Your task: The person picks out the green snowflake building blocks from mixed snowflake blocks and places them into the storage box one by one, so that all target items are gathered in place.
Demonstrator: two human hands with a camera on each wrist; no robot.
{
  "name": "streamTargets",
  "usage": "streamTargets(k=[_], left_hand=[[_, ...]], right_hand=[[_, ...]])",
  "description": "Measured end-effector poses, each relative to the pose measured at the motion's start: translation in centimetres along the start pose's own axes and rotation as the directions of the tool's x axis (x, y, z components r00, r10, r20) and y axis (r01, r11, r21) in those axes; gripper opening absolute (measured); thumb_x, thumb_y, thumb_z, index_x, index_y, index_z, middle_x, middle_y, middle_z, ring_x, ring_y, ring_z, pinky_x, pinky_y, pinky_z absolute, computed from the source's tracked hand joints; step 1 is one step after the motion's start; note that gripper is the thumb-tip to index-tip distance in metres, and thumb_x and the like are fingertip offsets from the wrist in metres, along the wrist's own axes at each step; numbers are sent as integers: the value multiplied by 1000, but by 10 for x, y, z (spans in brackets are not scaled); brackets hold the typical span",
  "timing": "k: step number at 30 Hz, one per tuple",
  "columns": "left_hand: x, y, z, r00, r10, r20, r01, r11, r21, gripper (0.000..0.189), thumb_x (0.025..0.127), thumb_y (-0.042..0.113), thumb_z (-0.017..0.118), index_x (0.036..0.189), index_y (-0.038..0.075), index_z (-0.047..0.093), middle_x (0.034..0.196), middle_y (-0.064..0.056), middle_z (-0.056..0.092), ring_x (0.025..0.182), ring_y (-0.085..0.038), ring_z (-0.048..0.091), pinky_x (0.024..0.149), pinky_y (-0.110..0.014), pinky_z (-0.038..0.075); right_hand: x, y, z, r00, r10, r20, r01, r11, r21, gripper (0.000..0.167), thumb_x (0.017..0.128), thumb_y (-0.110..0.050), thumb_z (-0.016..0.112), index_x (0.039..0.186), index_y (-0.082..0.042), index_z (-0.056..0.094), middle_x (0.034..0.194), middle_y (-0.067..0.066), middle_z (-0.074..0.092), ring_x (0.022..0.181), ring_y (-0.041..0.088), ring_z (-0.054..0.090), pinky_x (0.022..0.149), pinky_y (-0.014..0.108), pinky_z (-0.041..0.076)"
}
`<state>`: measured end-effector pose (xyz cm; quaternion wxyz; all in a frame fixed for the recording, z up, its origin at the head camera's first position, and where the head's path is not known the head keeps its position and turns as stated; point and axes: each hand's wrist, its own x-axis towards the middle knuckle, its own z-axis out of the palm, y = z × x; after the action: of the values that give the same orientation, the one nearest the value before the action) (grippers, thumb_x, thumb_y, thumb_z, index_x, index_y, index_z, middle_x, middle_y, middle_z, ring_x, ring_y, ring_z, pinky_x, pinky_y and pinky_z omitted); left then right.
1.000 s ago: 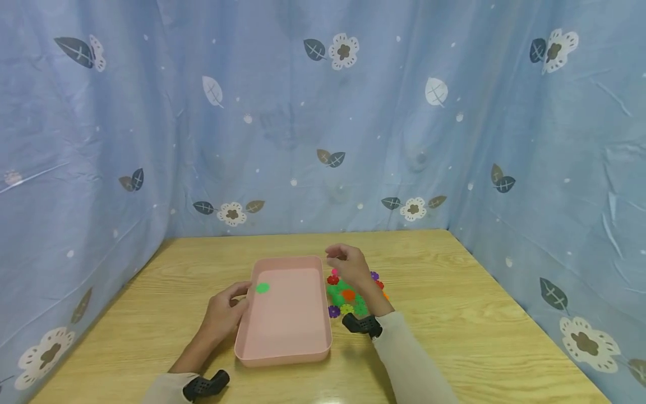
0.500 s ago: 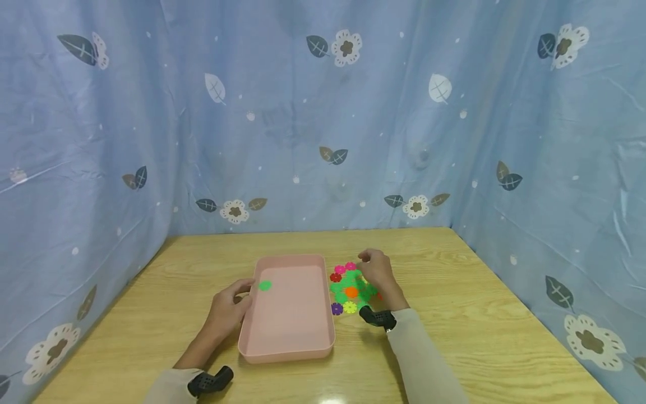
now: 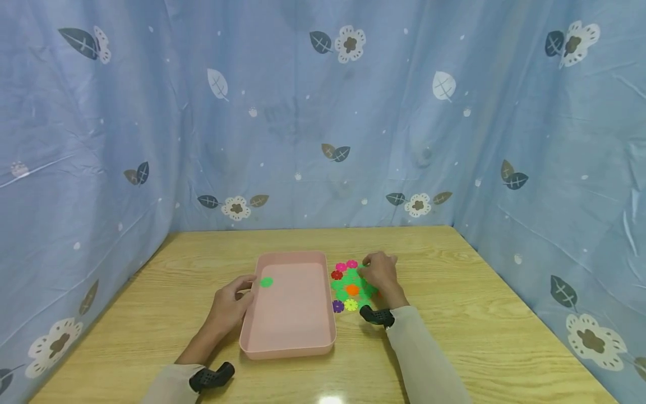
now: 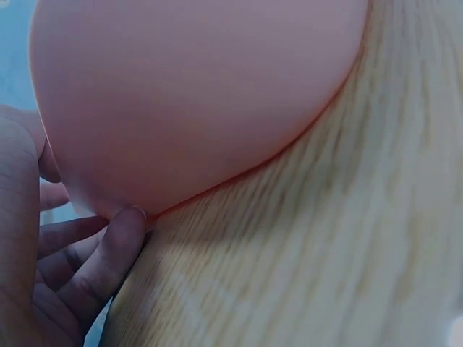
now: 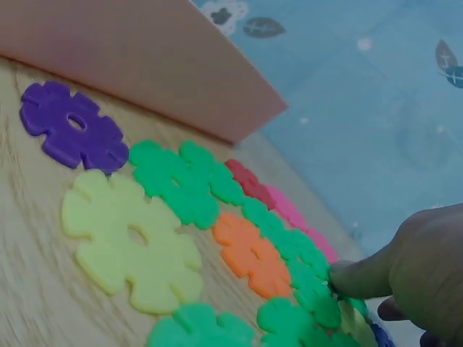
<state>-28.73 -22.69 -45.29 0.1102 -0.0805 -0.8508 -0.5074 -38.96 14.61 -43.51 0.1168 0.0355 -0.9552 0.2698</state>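
Note:
A shallow pink tray point(image 3: 287, 354) lies on the table. My left hand point(image 3: 227, 310) holds its left side, and in the left wrist view the fingertips point(image 4: 124, 230) touch the outer wall low down. Inside the tray is one green flower-shaped plastic piece point(image 3: 266, 282). To the tray's right, my right hand point(image 3: 381, 273) reaches down over a cluster of notched flower pieces. In the right wrist view its finger point(image 5: 362, 280) touches a green piece point(image 5: 312, 290) at the cluster's far side. The other fingertips are hidden, so I cannot see whether it grips that piece.
Around the green ones lie purple point(image 5: 72, 124), yellow point(image 5: 130, 246), orange point(image 5: 252, 256), red point(image 5: 249, 184) and pink point(image 3: 351, 264) flower pieces, close against the tray. A blue patterned curtain point(image 3: 323, 112) surrounds the back and sides of the wooden table point(image 3: 479, 336).
My right hand has moved from beside the tray's far right corner rightward, then lowered to the flower pieces. The left hand has stayed at the tray; the head view has shifted slightly.

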Motion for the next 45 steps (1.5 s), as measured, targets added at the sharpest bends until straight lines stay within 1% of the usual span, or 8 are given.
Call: streamTargets(k=[4,10,15,20,25,28,37,45], left_hand=[[1,-1,0,1000,13,-9,-12,1000,13,40,100,10,55,140,6,59,128,-23,66,105,-34,71,77,-33,60],[2,-1,2,1000,21,-14,-21,1000,18,40,100,10,55,140,6,59,127,-23,66,104,-33,71,77,-32,59],[1,0,2,999,26,-20,-26,999,31,40,100,10,56,139,6,59,127,-23,66,104,-34,71,79,-36,60],[2,0,2,999,27,-23,-26,999,24,41,100,11,56,141,6,58,129,-24,65,104,-34,71,78,-36,60],[2,-1,2,1000,21,-13,-20,1000,13,46,99,11,55,145,4,53,131,-24,64,104,-35,71,77,-34,60],[0,-2,2,1000,18,-17,-17,1000,21,47,99,11,55,145,4,53,131,-25,64,105,-35,71,78,-35,60],[0,-2,3,1000,10,-27,-9,1000,30,47,99,11,56,145,4,54,130,-24,65,107,-36,70,79,-37,61],[0,-4,4,999,13,-33,-13,1000,10,46,99,10,55,144,6,54,127,-23,66,104,-34,72,75,-34,61]], right_hand=[[-2,-2,1,999,35,-3,-35,999,3,25,88,-21,80,104,-1,77,106,11,74,100,33,51,86,45,35],[-2,-2,2,1000,-2,-11,2,1000,-10,25,90,-19,79,104,0,74,103,13,74,94,32,60,96,49,33],[-1,-1,3,1000,-2,-7,3,999,44,23,89,-16,79,103,0,70,100,12,72,92,31,57,94,49,37],[2,0,1,1000,4,-3,-4,995,99,18,90,-12,77,101,-1,68,93,12,68,88,32,58,101,52,38],[4,1,-2,999,27,18,-30,983,184,11,93,-8,70,100,-1,67,96,15,65,87,32,57,78,46,52],[3,2,-3,999,29,22,-33,966,256,9,95,-9,68,98,-1,67,95,15,64,84,30,57,68,40,50],[1,-10,-8,997,-33,-73,61,902,428,11,97,-9,66,104,-2,70,91,11,66,76,24,60,70,36,52],[0,-43,-6,992,-88,-92,124,822,556,16,96,-3,62,108,4,71,85,16,69,74,41,67,56,26,51]])
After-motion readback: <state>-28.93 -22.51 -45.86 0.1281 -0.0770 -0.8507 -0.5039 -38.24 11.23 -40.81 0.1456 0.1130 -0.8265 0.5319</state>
